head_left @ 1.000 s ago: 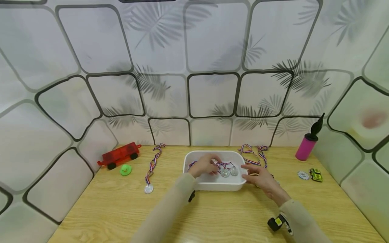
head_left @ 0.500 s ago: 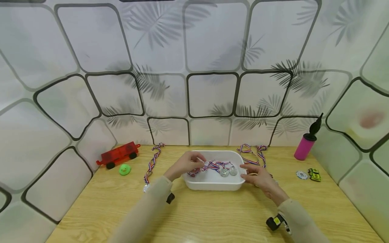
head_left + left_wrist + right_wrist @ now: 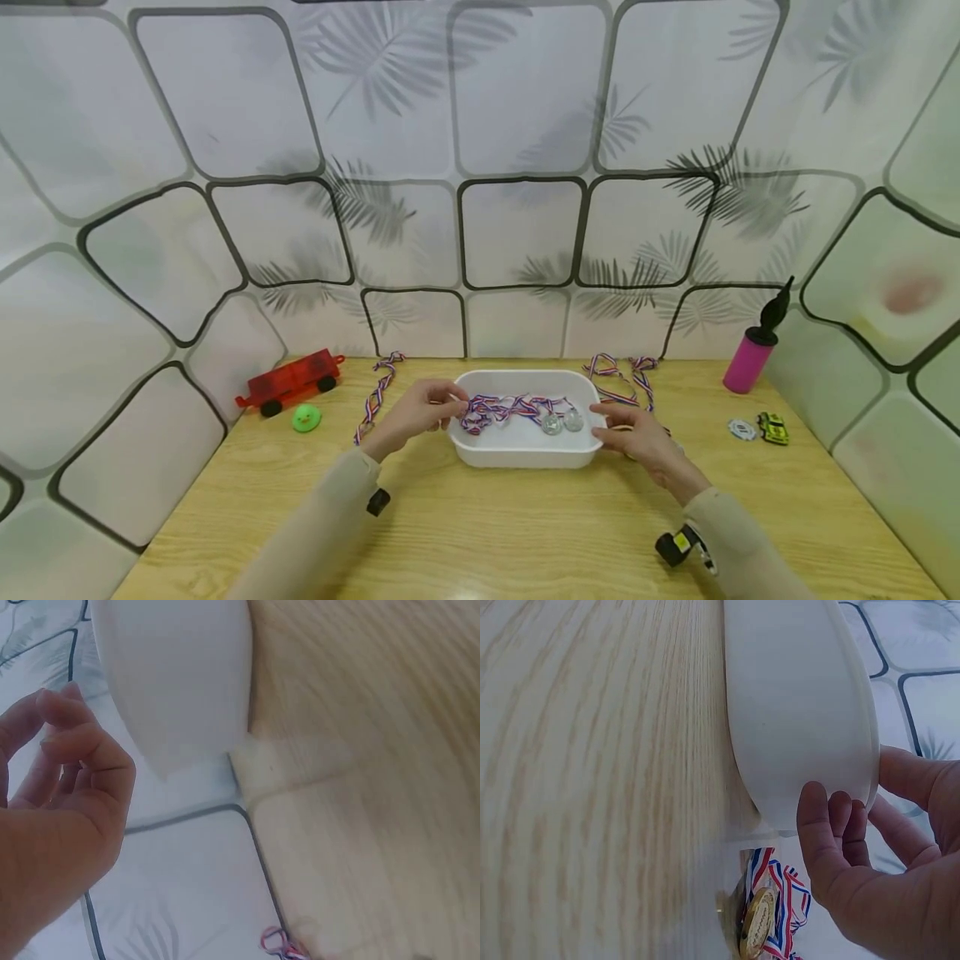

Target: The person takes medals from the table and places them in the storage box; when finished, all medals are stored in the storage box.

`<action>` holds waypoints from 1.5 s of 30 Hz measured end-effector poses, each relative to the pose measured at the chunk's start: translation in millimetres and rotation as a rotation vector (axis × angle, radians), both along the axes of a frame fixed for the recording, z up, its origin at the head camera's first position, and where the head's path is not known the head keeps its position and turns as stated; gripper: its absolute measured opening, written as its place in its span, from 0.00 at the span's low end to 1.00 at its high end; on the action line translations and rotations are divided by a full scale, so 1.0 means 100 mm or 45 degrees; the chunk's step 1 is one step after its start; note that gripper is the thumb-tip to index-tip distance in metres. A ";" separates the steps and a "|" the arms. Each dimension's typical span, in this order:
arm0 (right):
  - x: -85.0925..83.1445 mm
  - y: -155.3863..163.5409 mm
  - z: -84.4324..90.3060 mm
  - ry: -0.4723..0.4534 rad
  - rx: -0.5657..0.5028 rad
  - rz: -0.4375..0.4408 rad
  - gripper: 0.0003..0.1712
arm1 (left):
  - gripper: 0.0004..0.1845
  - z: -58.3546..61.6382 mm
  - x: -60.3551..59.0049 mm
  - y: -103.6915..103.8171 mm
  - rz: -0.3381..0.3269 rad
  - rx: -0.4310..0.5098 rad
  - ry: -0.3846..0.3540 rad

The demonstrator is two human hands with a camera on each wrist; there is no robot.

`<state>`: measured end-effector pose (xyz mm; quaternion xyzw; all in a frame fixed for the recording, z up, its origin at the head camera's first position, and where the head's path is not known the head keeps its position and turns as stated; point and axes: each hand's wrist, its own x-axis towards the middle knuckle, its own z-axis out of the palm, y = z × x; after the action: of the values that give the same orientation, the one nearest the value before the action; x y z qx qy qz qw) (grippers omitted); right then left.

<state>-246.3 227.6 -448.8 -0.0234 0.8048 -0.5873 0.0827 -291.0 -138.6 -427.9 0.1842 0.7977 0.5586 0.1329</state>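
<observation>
A white plastic bin (image 3: 525,458) stands on the wooden table with several tangled striped ribbons (image 3: 495,408) and two silver medals (image 3: 551,425) inside. My right hand (image 3: 645,437) pinches the bin's right end, some fingers over the rim and others against the outer wall in the right wrist view. At the opposite end, my left hand (image 3: 420,412) has its fingertips close to the left rim, loosely bent and holding nothing. A gold medal (image 3: 759,922) with a striped ribbon lies beside the bin, below my right hand in the right wrist view.
Left of the bin lie another striped ribbon (image 3: 375,400), a green toy duck (image 3: 306,417) and a red toy trailer (image 3: 290,382). To the right are a poker chip (image 3: 742,429), a yellow toy car (image 3: 772,428) and a pink pump (image 3: 750,362). Patterned curtain (image 3: 525,233) encloses the table.
My left hand has come up out of the bin and moved left to its left rim, leaving ribbons inside. My right hand has stayed at the bin's right end.
</observation>
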 end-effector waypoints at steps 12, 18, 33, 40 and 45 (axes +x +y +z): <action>-0.03 0.00 0.00 0.009 -0.002 0.008 0.32 | 0.21 -0.10 0.10 -0.61 0.073 -0.015 -0.050; -0.02 0.01 -0.04 -0.010 -0.011 0.006 0.32 | 0.24 -0.14 0.17 -0.85 0.088 -0.050 -0.084; 0.00 0.02 -0.04 -0.004 -0.018 0.007 0.32 | 0.21 -0.21 0.25 -1.39 -0.062 -0.230 -0.031; -0.03 0.03 -0.03 0.002 0.004 -0.002 0.31 | 0.21 -0.18 0.26 -1.52 -0.072 -0.271 -0.051; -0.03 0.02 -0.03 0.001 -0.010 0.001 0.32 | 0.16 -0.22 0.26 -1.56 -0.096 -0.304 -0.044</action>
<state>-249.7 229.8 -452.2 -0.0242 0.8026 -0.5904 0.0824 -264.7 -295.0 -449.4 0.1873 0.8487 0.4572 0.1886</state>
